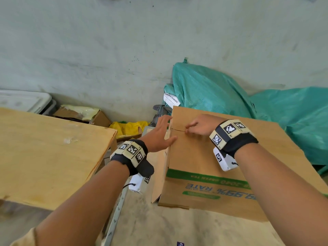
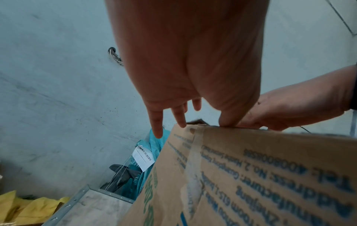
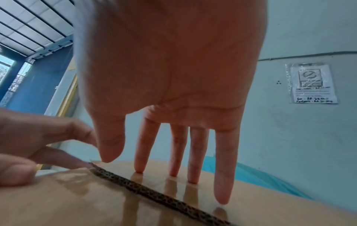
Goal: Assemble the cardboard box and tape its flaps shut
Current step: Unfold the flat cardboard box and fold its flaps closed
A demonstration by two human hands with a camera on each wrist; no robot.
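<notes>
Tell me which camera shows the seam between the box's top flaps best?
The right wrist view: the seam runs close up beneath the right hand's fingers, its corrugated edge exposed. The head view shows it only as a thin line on the cardboard box. The left wrist view hides it.

A cardboard box [image 1: 204,157] sits on a desk [image 1: 159,228], with a second desk [image 1: 44,148] to its left. The left hand [image 1: 159,135] rests on the box's left edge; the right hand [image 1: 202,126] presses on top. Tarp-covered bundles [image 1: 230,93] lie behind the box.

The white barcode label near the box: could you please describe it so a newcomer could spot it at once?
Start at the cardboard box under both hands, then look past its far left corner to the teal tarp. The white barcode label hangs at the tarp's left edge, the only white printed slip there.
</notes>
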